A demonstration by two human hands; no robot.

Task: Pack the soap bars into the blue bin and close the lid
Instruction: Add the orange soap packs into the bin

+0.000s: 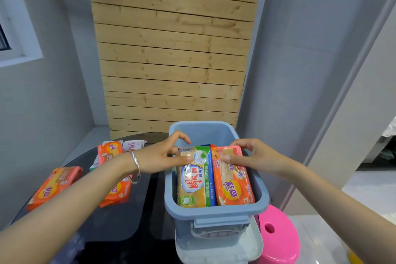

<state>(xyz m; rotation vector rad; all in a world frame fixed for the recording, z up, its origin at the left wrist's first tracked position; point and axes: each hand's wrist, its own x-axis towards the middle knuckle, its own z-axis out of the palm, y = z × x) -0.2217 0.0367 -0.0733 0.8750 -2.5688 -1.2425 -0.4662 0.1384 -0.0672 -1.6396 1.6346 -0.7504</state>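
two soap bars sit side by side in the blue bin (216, 213). the left hand (162, 156) has its grip on the yellow soap bar (194, 178), and the right hand (255, 156) on the orange soap bar (232, 180), pressing them down. packing is part done. more soap bars (54, 186) wait on the table (120, 221), left of the left grip. next: let go and reach there.

A dark, glossy round table (120, 223) is carrying everything. The blue bin (216, 212) is sitting at its right edge, seemingly on a pale lid (255, 244) (the contact is hard to make out). Orange-wrapped soap bars are lying loose on the left: one (54, 186) near the rim, another (116, 193) partly hidden by a forearm, more (110, 151) farther back beside a white packet (134, 146).
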